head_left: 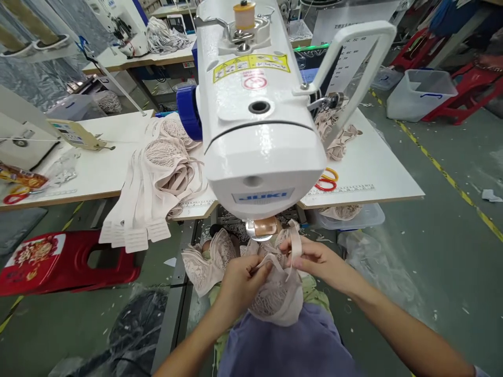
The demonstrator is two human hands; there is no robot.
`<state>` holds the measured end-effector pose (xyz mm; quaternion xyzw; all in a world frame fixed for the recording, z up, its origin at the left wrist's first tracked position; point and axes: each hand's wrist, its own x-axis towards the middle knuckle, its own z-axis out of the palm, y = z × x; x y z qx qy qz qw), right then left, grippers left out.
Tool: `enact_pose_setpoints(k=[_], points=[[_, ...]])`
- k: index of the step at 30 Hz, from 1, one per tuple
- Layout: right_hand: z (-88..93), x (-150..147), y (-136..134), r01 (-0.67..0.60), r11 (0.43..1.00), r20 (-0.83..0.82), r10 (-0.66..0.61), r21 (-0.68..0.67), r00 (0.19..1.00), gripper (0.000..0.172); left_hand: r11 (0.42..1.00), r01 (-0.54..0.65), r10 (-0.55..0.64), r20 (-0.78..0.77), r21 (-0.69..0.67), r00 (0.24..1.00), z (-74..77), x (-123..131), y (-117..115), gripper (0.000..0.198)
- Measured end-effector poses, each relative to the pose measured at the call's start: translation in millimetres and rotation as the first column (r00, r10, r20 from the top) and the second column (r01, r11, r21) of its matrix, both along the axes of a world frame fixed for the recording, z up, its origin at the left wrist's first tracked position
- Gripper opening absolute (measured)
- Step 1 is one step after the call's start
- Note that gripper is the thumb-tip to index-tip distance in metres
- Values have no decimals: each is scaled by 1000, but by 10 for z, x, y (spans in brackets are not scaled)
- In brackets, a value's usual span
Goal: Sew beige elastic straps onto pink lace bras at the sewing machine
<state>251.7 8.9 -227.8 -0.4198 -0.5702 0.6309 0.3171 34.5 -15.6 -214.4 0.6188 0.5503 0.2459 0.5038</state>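
Over my lap, just below the sewing machine head (263,167), I hold a beige lace bra (271,301). My left hand (245,277) pinches the upper edge of its cup. Thumb and fingers of my right hand (314,256) close on a narrow beige strap (295,246), which loops upward in front of the machine. Another lace cup (206,264) hangs to the left of my left hand. Further folds of lace lie behind both hands, partly hidden by them.
Left of the machine, a pile of beige bras (165,162) hangs over the table edge. Red and yellow scissors (328,179) lie on the right table (385,173) beside a printed ruler. A red stool (66,262) stands low at left; a clear bin (420,94) sits on the floor at right.
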Motion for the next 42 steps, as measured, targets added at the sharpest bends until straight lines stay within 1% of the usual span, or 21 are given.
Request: enact_pose_setpoints(k=[2,3,6,8,9,12,15,16,18,19,21,22,23,24,27,29,31,33,35,38,42], points=[[23,-44,-47,-90,986,86,79,138,993,28,999,33,-32,-20,36,999,-15,17,6,42],[29,-89,-69,-111,971,132,85,210,988,27,998,43,-42,-28,55,999,-25,22,7,41],[52,-235,-106,-134,905,262,27,404,965,32,993,64,-61,-32,95,998,-30,12,14,37],[77,-292,-101,-126,868,280,-15,481,960,36,989,85,-86,1,117,996,-7,1,23,37],[92,-306,-91,-112,863,259,-22,492,966,37,988,92,-97,33,127,995,5,4,24,37],[136,-319,-32,-23,886,129,-41,463,991,37,987,54,-76,145,152,986,-27,69,-20,30],[174,-317,56,75,923,32,-94,378,995,39,988,-76,49,190,137,980,-203,160,-128,28],[183,-311,89,95,941,20,-107,326,994,41,978,-127,96,186,163,978,-272,172,-160,27],[197,-289,157,122,974,7,-126,189,992,44,932,-170,130,143,321,981,-369,151,-185,25],[202,-273,194,133,984,-7,-133,119,991,46,886,-134,103,93,444,990,-382,118,-172,25],[210,-232,279,161,987,-48,-160,14,986,48,748,25,22,-63,664,998,-331,29,-92,26],[213,-211,329,169,986,-70,-169,-13,983,48,687,108,-2,-147,718,989,-274,-15,-34,28],[215,-190,384,169,985,-85,-171,-22,982,48,655,167,-6,-217,737,976,-207,-54,31,29],[216,-171,444,165,986,-86,-165,-15,982,47,653,198,4,-265,731,964,-138,-84,95,31],[200,-141,632,131,986,-14,-130,106,991,38,738,192,63,-349,647,935,27,-127,245,35],[173,-153,750,128,959,68,-150,251,986,30,773,179,99,-394,609,914,84,-136,293,35],[143,-193,850,142,920,125,-200,364,972,22,786,171,124,-422,594,898,114,-146,307,33],[123,-254,933,147,894,160,-234,424,959,16,779,175,127,-425,602,896,142,-156,306,32],[122,-325,1001,135,867,188,-252,480,949,10,754,197,123,-429,627,895,177,-158,300,35],[146,-411,1071,85,823,242,-262,562,934,9,705,262,105,-462,659,881,220,-136,295,43],[180,-438,1101,5,837,265,-179,548,948,11,679,354,61,-529,644,846,224,-104,303,46]])
